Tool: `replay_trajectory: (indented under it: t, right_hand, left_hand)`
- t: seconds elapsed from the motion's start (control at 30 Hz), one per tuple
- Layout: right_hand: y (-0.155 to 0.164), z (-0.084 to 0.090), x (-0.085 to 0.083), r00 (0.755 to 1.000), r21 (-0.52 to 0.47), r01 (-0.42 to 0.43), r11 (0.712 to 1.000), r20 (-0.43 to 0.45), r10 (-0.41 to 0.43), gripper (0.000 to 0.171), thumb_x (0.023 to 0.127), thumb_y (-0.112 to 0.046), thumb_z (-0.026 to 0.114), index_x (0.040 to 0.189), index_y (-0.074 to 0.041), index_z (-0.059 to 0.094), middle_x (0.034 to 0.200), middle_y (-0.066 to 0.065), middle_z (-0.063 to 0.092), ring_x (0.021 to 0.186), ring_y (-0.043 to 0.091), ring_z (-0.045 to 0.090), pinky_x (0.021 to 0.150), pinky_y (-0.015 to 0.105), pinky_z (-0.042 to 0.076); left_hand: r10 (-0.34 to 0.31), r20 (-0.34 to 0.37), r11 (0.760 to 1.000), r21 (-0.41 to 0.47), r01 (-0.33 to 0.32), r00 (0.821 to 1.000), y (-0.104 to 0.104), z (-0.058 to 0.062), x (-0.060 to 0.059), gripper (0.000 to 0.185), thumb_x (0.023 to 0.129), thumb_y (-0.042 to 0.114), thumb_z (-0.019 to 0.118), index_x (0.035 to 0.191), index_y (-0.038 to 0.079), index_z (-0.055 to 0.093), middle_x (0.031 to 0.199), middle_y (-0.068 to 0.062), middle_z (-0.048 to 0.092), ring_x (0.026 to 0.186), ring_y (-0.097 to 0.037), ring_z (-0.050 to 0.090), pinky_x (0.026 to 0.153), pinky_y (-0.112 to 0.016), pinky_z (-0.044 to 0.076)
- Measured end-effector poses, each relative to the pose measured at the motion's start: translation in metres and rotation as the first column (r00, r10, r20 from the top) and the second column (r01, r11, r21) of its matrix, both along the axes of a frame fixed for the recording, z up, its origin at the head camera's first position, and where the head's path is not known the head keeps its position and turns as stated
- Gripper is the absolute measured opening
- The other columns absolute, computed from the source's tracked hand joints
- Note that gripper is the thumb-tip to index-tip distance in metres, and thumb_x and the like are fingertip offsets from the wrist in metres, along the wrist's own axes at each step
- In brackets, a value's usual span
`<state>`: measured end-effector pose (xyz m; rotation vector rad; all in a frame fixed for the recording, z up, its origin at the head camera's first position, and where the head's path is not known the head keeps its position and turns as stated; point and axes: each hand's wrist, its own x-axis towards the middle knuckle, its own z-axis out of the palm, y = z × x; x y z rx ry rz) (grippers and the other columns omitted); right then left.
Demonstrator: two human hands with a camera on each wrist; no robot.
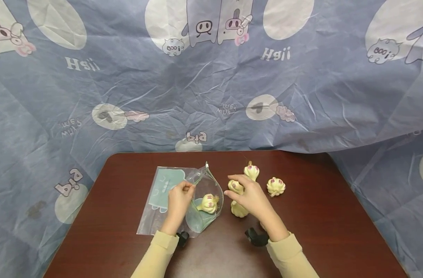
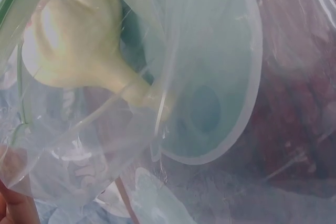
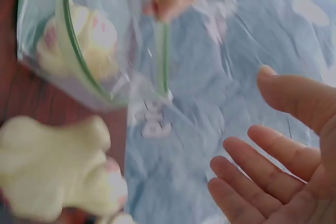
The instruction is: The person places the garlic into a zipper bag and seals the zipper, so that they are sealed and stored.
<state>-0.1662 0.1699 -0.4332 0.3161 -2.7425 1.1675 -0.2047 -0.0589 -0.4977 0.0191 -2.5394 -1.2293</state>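
A clear zip bag [image 1: 146, 221] with a blue-green cartoon print lies on the table, its mouth held apart toward the right. My left hand [image 1: 179, 202] pinches the bag's rim. Inside the bag sits one garlic bulb [image 1: 209, 204], pale with purple streaks; the left wrist view shows this bulb [image 2: 73, 35] up close through the plastic. My right hand [image 1: 254, 199] is just right of the bag's mouth, thumb and fingers spread with nothing between them. Near it lie loose garlic bulbs, one [image 1: 239, 209] below the fingers and another [image 1: 235, 187] partly behind them.
Farther back is a garlic bulb [image 1: 251, 172] with its stem upward, and another bulb [image 1: 276, 187] lies to the right. The dark brown table [image 1: 322, 216] ends at a blue patterned cloth [image 1: 211, 96] hanging behind it. Each wrist carries a black camera mount [image 1: 256, 237].
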Motion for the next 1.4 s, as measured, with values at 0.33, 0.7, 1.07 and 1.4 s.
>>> replay_trajectory:
  t: [0.33,0.7,1.07,1.4]
  right_hand:
    - [0.067,-0.009,0.023,0.965,-0.266,0.261,0.928,0.092,-0.246,0.039,0.095,-0.032,0.066,0.126,-0.009,0.064,0.129,0.010,0.065,0.111,0.009,0.066,0.084,0.016,0.053]
    - [0.095,-0.054,0.055,0.931,-0.187,0.306,0.934,0.262,-0.253,0.060,0.093,-0.040,0.067,0.141,-0.009,0.049,0.148,0.017,0.047,0.137,0.041,0.043,0.105,0.051,0.044]
    - [0.085,-0.082,0.068,0.897,-0.052,0.298,0.953,0.356,-0.261,0.095,0.081,-0.046,0.079,0.153,-0.011,0.028,0.153,0.022,0.030,0.139,0.051,0.033,0.106,0.063,0.037]
    - [0.083,-0.097,0.073,0.908,0.000,0.298,0.955,0.309,-0.283,0.101,0.074,-0.045,0.084,0.151,-0.007,0.031,0.144,0.025,0.041,0.128,0.043,0.050,0.098,0.057,0.044]
  left_hand:
    - [0.011,0.005,1.000,-0.004,-0.011,1.000,-0.004,0.000,-0.002,0.011,0.089,0.014,0.072,0.082,0.006,0.073,0.068,-0.005,0.072,0.058,-0.015,0.066,0.053,-0.027,0.050]
    - [0.033,0.054,0.999,0.037,-0.035,0.998,-0.007,0.002,-0.002,0.013,0.090,0.019,0.071,0.084,0.008,0.073,0.067,-0.003,0.072,0.058,-0.012,0.064,0.053,-0.025,0.048]
    - [0.026,0.064,0.997,0.065,-0.030,0.998,-0.005,-0.002,0.000,0.013,0.090,0.018,0.072,0.084,0.006,0.072,0.068,-0.004,0.072,0.055,-0.011,0.063,0.051,-0.023,0.047]
    - [0.015,0.079,0.996,0.088,-0.022,0.997,-0.004,0.000,0.000,0.014,0.090,0.019,0.071,0.084,0.007,0.072,0.067,-0.004,0.071,0.055,-0.010,0.062,0.050,-0.022,0.046]
